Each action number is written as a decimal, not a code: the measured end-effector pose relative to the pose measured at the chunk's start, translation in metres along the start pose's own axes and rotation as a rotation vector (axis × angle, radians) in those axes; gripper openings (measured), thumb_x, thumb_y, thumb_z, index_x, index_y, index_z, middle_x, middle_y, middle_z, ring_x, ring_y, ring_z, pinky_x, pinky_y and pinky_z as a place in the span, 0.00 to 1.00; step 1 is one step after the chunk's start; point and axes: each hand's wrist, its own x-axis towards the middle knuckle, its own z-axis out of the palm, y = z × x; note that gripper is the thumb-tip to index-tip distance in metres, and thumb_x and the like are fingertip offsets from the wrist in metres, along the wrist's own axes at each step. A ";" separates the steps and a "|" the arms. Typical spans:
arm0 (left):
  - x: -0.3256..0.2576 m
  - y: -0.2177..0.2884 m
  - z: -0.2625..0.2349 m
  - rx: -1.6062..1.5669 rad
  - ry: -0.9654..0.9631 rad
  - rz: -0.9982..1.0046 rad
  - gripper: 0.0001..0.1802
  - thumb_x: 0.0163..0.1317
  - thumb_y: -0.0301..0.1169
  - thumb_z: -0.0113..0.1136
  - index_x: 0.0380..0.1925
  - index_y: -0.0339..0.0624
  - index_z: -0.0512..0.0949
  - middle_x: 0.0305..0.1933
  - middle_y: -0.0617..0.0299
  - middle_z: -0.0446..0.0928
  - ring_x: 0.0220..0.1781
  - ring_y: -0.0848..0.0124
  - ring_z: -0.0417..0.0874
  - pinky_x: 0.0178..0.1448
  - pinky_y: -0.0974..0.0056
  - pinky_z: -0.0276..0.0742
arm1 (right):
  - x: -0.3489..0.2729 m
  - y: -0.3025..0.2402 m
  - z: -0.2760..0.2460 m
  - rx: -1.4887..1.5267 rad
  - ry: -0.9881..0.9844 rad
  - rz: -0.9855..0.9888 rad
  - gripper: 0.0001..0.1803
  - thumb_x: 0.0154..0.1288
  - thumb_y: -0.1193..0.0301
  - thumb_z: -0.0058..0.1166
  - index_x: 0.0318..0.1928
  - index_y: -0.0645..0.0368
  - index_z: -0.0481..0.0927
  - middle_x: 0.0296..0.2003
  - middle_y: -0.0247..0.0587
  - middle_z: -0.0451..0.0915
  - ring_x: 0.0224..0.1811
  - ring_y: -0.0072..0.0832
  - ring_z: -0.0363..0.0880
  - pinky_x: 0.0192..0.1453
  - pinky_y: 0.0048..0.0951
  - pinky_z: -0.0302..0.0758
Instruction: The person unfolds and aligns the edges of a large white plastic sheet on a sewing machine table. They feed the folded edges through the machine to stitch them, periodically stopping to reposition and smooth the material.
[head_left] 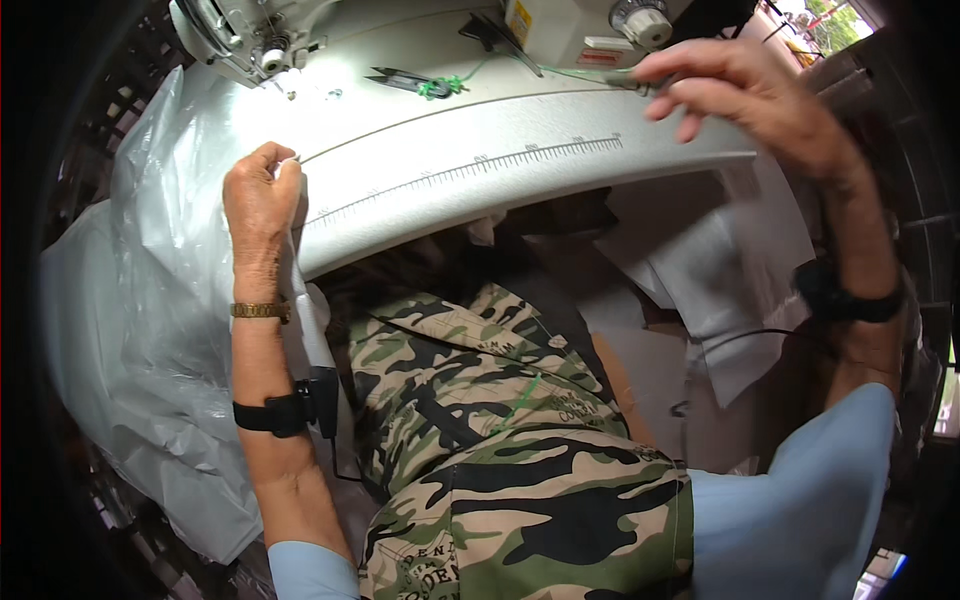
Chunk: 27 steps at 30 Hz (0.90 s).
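Currently the green thread (580, 72) runs crosswise along the table's far edge, pinched at its right end by the right hand (745, 95); the left hand (262, 195), well apart, grips white fabric (300, 290).

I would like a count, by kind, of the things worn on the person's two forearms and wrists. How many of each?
Black straps: 2, one on the left forearm and one on the right wrist
Gold-coloured bracelet: 1, on the left wrist
Total: 3
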 end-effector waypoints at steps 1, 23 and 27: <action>0.001 0.000 -0.002 -0.004 -0.021 -0.037 0.10 0.54 0.28 0.58 0.32 0.35 0.85 0.20 0.49 0.79 0.20 0.64 0.78 0.32 0.60 0.75 | -0.008 -0.016 -0.015 -0.032 -0.015 0.092 0.17 0.76 0.72 0.46 0.58 0.65 0.80 0.42 0.43 0.86 0.35 0.19 0.83 0.46 0.20 0.80; -0.200 0.006 -0.119 -0.033 0.242 -0.013 0.14 0.63 0.20 0.61 0.49 0.32 0.81 0.50 0.50 0.83 0.49 0.53 0.83 0.55 0.56 0.78 | 0.093 -0.049 0.382 1.130 -0.163 0.041 0.24 0.71 0.61 0.60 0.57 0.68 0.74 0.50 0.41 0.79 0.51 0.25 0.76 0.55 0.29 0.74; -0.234 0.001 -0.101 0.068 0.220 -0.142 0.16 0.59 0.24 0.67 0.49 0.33 0.81 0.51 0.50 0.82 0.52 0.52 0.82 0.57 0.56 0.77 | 0.101 -0.026 0.415 1.040 -0.371 0.077 0.17 0.70 0.65 0.59 0.50 0.68 0.83 0.41 0.35 0.85 0.42 0.20 0.79 0.50 0.26 0.76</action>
